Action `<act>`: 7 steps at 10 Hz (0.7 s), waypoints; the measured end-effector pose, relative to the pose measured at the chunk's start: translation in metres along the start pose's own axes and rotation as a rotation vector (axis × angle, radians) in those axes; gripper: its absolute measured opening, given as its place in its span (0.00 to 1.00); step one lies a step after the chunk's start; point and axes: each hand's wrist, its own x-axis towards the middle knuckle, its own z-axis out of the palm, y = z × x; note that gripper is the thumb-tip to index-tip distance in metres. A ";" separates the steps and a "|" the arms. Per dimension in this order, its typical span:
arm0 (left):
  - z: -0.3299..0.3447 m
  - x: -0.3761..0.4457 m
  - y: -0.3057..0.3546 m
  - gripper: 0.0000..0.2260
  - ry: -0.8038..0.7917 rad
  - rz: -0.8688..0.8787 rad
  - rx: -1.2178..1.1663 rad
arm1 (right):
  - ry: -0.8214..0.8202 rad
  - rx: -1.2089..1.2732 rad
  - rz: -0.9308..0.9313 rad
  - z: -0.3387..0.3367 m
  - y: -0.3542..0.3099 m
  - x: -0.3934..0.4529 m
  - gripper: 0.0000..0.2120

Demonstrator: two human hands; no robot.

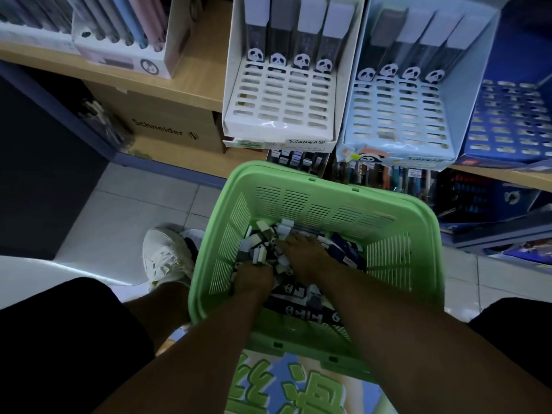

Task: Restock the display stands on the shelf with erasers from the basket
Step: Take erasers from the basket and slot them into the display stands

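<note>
Green plastic basket [397, 231]: slatted sides, sitting low in front of the person, below the shelf.
Erasers [265, 243]: a loose heap of small black, white and grey pieces in the basket's bottom — some with panda faces.
Left hand [254, 277]: down in the heap, fingers curled among the erasers; whether it grips any, I cannot tell.
Right hand [301, 255]: lying on the pile, fingers spread and fairly straight.
Display stands: one white [280, 97], one pale blue [397, 112], side by side on the wooden shelf [191, 76] — many slots bare.
Shoe [164, 258]: white, left of the basket.
</note>
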 end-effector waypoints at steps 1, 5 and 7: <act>-0.011 -0.010 0.007 0.16 0.071 -0.226 -0.474 | 0.046 -0.007 0.036 0.014 -0.002 0.000 0.41; -0.008 -0.009 0.009 0.14 0.054 -0.244 -0.469 | 0.086 0.152 0.034 0.030 -0.008 -0.017 0.31; -0.012 -0.016 0.015 0.18 0.147 -0.234 -0.547 | 0.189 0.530 0.118 0.023 -0.006 -0.031 0.20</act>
